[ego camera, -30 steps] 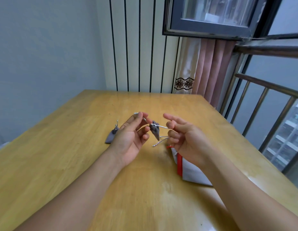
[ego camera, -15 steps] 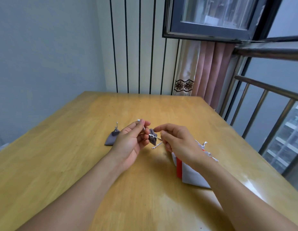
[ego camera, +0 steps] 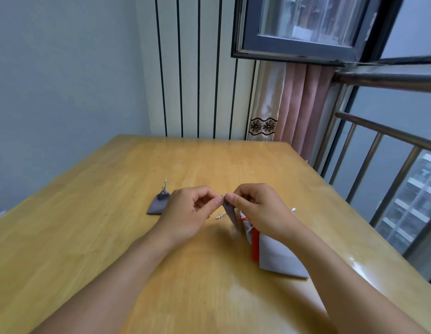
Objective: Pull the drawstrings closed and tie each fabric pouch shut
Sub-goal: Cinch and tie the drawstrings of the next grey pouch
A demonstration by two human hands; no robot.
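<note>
On the glossy yellow wooden bench (ego camera: 89, 237), far left, a small grey fabric pouch w/ a cinched neck (ego camera: 159, 204) lies flat. Left hand (ego camera: 185, 213) & right hand (ego camera: 260, 210) meet above the bench, each grip pinching the silvery drawstring (ego camera: 222, 196) atop a hanging small grey cloth pouch (ego camera: 230, 213). Right of it lies a flat stack of grey & red pouches (ego camera: 274, 254). No legible writing.
</note>
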